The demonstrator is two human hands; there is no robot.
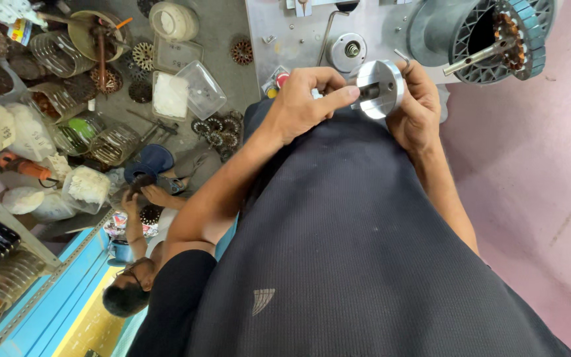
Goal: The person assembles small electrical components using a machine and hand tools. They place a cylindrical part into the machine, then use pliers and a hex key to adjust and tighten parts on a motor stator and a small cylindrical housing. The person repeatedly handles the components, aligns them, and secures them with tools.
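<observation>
Silver metal, a round disc (381,88) with a dark hole in its middle, sits pinched between both hands just above the person's dark shirt (365,251). The left hand (302,102) curls its fingers together and presses thumb and forefinger against the disc's near face at the hub. The right hand (418,109) wraps around the far rim, fingers closed on the edge, and a thin metal pin (401,56) sticks up by its knuckles, though whether the hand grips it is hard to tell.

Just beyond the disc stands a grey metal plate (299,33) carrying a small round bearing seat (348,51) and a red button (283,78). To the right of it a grey ribbed motor housing (490,33) holds copper windings with a shaft poking out.

The shirt and the left forearm block much of the floor below. On the grey floor (223,26) to the left lie clear plastic tubs: one square tub (170,96) holds white material, another (203,89) looks bare, and a round white tub (174,21) is lidded. Small copper-wound rotors (216,132) lie in a cluster near them, and wire cages (110,142) stand farther left beside an orange power tool (18,165). Below, another person (137,264) sits working, with hands (143,192) raised on a dark part.
</observation>
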